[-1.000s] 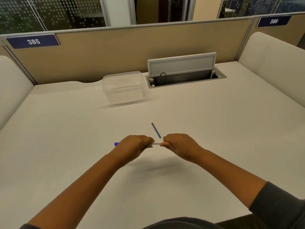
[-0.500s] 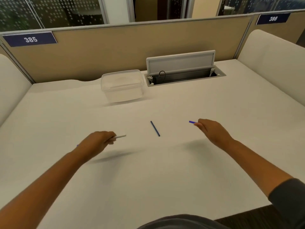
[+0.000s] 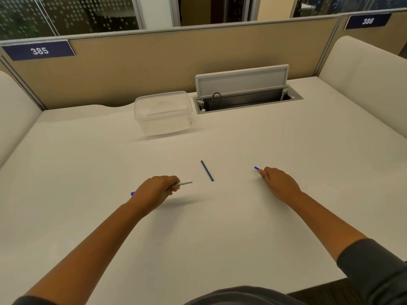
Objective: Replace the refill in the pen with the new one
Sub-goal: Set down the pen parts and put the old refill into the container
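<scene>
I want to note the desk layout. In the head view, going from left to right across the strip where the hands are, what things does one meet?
Left hand holding the white pen barrel → loose blue refill lying on the desk → small blue piece at the fingertips of the right hand.

The pen body (image 3: 184,183) is a slim white tube, held nearly level just above the desk, its open white end pointing right and a blue tip (image 3: 132,193) showing at its left end. A loose refill (image 3: 207,170), thin and dark blue, lies flat on the desk just right of the tube's open end, not touching it, angled from upper left to lower right. Well to the right, a small bright blue piece (image 3: 256,168) of the pen pokes out at desk level; too little of it shows to tell its shape.
</scene>
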